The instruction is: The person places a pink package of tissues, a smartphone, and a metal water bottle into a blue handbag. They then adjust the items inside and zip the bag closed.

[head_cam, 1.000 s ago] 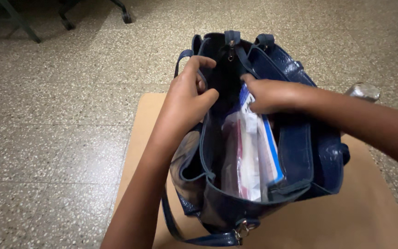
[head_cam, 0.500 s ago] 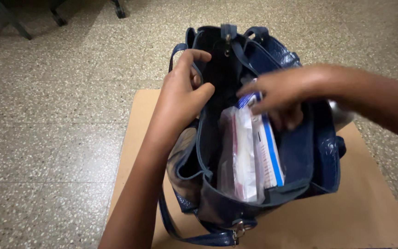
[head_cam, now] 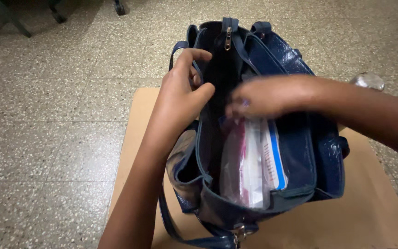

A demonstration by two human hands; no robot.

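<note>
**Open navy handbag held on a cardboard sheet**

A dark blue, glossy, textured handbag (head_cam: 300,152) is seen from above, stood upright on a tan cardboard sheet (head_cam: 374,207) laid on a speckled floor (head_cam: 61,129); the bag is set nearer the sheet's far edge. Its mouth is held open. The left rim is gripped by the left hand (head_cam: 180,97), fingers curled over the edge and thumb pressed inside. The right hand (head_cam: 268,97) is blurred above the opening, fingers loosely bunched; whether anything is pinched cannot be told. A clear plastic pouch (head_cam: 249,161) with pink and blue contents is stood inside the main compartment. A zip pull (head_cam: 227,39) is hung at the far end.
</note>
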